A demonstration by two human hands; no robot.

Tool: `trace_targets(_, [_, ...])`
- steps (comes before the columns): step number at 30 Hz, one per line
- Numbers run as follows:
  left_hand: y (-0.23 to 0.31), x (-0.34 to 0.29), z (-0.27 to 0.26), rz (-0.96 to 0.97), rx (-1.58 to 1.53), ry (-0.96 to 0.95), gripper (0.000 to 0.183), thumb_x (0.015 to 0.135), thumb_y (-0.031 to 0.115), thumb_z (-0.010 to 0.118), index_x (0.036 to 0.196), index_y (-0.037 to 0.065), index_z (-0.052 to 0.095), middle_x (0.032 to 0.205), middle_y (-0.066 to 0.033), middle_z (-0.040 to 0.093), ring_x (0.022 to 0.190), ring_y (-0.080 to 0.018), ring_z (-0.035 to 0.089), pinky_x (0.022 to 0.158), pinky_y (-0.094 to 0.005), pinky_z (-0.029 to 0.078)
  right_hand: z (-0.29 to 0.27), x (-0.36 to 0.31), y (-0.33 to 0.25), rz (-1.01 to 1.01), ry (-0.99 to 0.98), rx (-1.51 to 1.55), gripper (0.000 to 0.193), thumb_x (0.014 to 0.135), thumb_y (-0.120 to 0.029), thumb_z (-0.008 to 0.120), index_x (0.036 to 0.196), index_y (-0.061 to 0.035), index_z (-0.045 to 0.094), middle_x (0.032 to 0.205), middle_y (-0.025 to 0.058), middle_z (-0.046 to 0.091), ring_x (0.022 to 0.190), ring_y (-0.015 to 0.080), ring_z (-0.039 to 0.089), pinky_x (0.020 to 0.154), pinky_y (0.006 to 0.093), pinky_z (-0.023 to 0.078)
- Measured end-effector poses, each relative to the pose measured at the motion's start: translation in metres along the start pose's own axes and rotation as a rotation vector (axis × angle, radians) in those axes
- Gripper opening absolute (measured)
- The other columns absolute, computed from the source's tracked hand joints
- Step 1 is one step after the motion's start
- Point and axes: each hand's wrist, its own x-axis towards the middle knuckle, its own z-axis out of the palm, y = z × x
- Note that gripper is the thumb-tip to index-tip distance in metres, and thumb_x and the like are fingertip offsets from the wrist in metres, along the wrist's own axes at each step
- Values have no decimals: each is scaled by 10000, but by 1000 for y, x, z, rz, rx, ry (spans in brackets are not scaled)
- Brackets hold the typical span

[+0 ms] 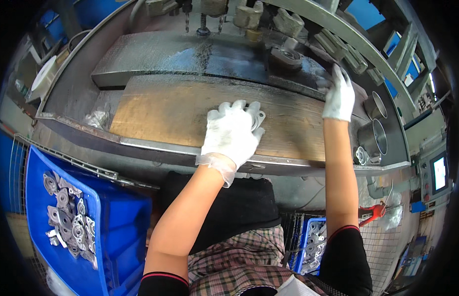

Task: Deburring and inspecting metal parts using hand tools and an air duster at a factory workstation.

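Two white-gloved hands are showing above the worktop (140,144). The left hand (232,129) is lying palm down over the wooden board (160,108), fingers spreading slightly and curving at the tips. A grey metal flange (259,119) is sticking out between its forefinger and thumb, resting low over the board; I cannot tell whether the hand is gripping it or just covering it. The right hand (340,96) is hovering beyond the board's right end, its fingers pointing up and blurring, so I cannot tell whether it is holding anything. A metal fixture (286,58) is standing to its left, and two drill bits (187,22) are hanging further left. Two metal cups (366,138) are sitting at the worktop's right end, a ring-shaped casting (360,156) lying beside the nearer one. At lower left, a blue bin (122,217) is holding many grey castings (65,219).
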Motion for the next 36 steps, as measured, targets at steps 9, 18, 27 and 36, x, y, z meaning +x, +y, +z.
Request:
trace_targets(9, [-1, 0, 0, 2, -8, 0, 531, 875, 392, 675, 1341, 153, 587, 1235, -84, 633, 1133, -301, 583, 945, -461, 469, 62, 0, 22, 77, -12, -23, 359, 935, -239, 684, 1181, 14, 622, 922, 109, 702, 657, 196, 653, 561, 321, 489])
trace_targets(18, [-4, -1, 3, 30, -2, 27, 518, 873, 385, 672, 1321, 137, 594, 1188, -91, 633, 1086, -293, 594, 895, -463, 470, 43, -38, 1, 137, -102, -5, 302, 987, -225, 595, 1210, -23, 570, 971, 152, 739, 653, 158, 618, 579, 266, 474])
trace_targets(27, [-4, -1, 0, 36, -27, 17, 508, 883, 380, 659, 1320, 134, 579, 1172, -98, 634, 1068, -302, 595, 883, -464, 466, 120, -2, 57, 112, -85, -167, 229, 943, -173, 600, 1068, 10, 658, 878, 134, 744, 622, 211, 664, 555, 314, 493])
trace_targets(36, [-4, -3, 2, 44, -29, 60, 498, 888, 375, 652, 1311, 123, 578, 1200, -108, 622, 1074, -306, 587, 879, -475, 461, 100, -55, 22, 37, -270, -222, 386, 999, -325, 593, 1177, 17, 609, 904, 139, 741, 620, 129, 604, 565, 261, 482])
